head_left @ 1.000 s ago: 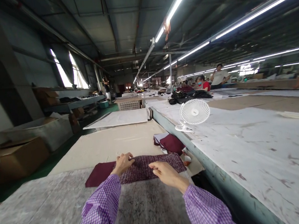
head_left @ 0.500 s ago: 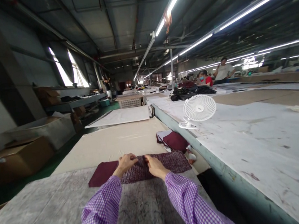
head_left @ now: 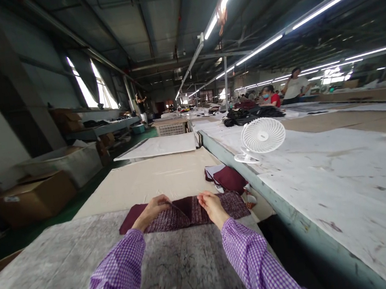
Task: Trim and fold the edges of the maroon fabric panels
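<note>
Speckled maroon fabric: the speckled maroon fabric (head_left: 170,220) lies crosswise in the lower middle of the frame, beneath and between the two hands; a flap is raised beside the left hand, and plain maroon fabric (head_left: 128,220) shows at its left end.
Left hand: the left hand (head_left: 152,210) is over the left part of the fabric, thumb and fingers narrowed on the raised edge.
Right hand: the right hand (head_left: 213,206) is over the part right of centre, fingers drawn close together; whether they grip any cloth I cannot tell.
Grey tabletop: the mottled grey tabletop (head_left: 187,267) carries the fabric near its far edge and fills the lower part of the frame.
Cream sheet: the cream sheet (head_left: 140,176) spreads just beyond the fabric.
Maroon pieces: the maroon pieces (head_left: 230,179) lie bunched past the fabric's right end, with pale cloth among them.
White fan: the white fan (head_left: 263,135) stands on the near-left edge of the white-covered tabletop (head_left: 324,180), at right of the frame.
Dark cloth: the dark cloth (head_left: 237,116) is heaped behind the fan.
Cardboard box: the cardboard box (head_left: 37,196) sits at left of the frame.
Person in red: the person in red (head_left: 274,100) is at upper right, beyond the dark cloth.
</note>
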A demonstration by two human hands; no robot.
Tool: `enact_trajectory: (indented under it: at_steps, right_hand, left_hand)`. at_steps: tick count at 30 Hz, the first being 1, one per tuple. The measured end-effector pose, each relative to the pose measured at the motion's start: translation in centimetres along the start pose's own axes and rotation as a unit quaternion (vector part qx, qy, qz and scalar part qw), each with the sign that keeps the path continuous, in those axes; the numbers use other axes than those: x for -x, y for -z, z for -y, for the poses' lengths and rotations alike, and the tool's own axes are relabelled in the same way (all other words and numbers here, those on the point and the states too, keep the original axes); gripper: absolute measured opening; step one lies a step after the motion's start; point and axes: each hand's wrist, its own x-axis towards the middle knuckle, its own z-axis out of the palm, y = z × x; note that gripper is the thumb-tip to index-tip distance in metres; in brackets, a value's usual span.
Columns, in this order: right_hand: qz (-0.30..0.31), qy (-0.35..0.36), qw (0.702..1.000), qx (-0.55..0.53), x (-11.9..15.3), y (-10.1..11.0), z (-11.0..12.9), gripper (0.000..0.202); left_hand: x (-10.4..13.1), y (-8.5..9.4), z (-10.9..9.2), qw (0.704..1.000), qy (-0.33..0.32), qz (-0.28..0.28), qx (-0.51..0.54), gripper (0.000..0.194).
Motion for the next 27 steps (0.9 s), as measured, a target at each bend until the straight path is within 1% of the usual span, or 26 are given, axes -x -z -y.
enact_trajectory:
  at_steps: [2,4,5,6,8,9,10,12,14,15,17,20,23,27]
  right_hand:
    - [-0.031,0.000,1.000,-0.007,0.4,0.1,0.3,0.043]
    - [-0.034,0.023,0.999,-0.009,1.2,-0.3,1.1,0.040]
    - [-0.019,0.046,0.999,0.003,1.7,-0.8,1.6,0.041]
    - [0.004,0.072,0.997,0.028,2.1,-1.4,2.1,0.047]
    - [0.050,0.112,0.984,0.129,2.8,-2.9,3.3,0.065]
    - [0.065,0.113,0.972,0.194,3.0,-3.6,3.9,0.069]
    - [0.073,0.102,0.959,0.253,3.1,-4.3,4.3,0.067]
    - [0.073,0.063,0.942,0.322,3.2,-5.1,4.8,0.048]
    - [0.073,0.041,0.938,0.337,3.1,-5.5,4.8,0.029]
    - [0.071,0.042,0.938,0.337,3.1,-5.6,4.7,0.025]
    - [0.067,0.054,0.936,0.342,3.1,-5.8,4.4,0.023]
    - [0.066,0.082,0.930,0.352,3.3,-6.2,4.4,0.023]
    - [0.071,0.121,0.922,0.361,4.0,-6.6,5.0,0.022]
    - [0.088,0.182,0.912,0.356,5.7,-7.5,6.0,0.021]
  left_hand:
    - [-0.2,-0.2,0.0,1.000,-0.020,0.001,0.013,0.020]
    - [-0.5,-0.5,0.0,0.999,-0.039,0.004,0.019,0.018]
    - [-0.6,-0.6,-0.1,0.999,-0.045,0.006,0.017,0.018]
    - [-0.7,-0.7,-0.1,0.999,-0.051,0.009,0.014,0.018]
    - [-0.9,-0.7,0.1,0.998,-0.060,0.015,0.002,0.020]
    - [-1.0,-0.5,0.2,0.998,-0.064,0.017,-0.005,0.024]
    - [-0.9,-0.3,0.5,0.997,-0.067,0.016,-0.015,0.030]
    - [-0.7,0.6,1.4,0.997,-0.064,0.001,-0.052,0.045]
    - [-0.2,1.7,2.7,0.993,-0.046,-0.026,-0.104,0.054]
    - [0.0,2.1,3.4,0.990,-0.032,-0.039,-0.133,0.056]
    - [0.3,2.7,4.7,0.982,-0.005,-0.055,-0.179,0.057]
    - [0.3,2.7,6.2,0.974,0.016,-0.058,-0.218,0.062]
    - [-0.3,2.5,6.7,0.972,0.014,-0.046,-0.230,0.067]
    - [-0.9,2.9,6.6,0.976,-0.014,-0.023,-0.214,0.073]
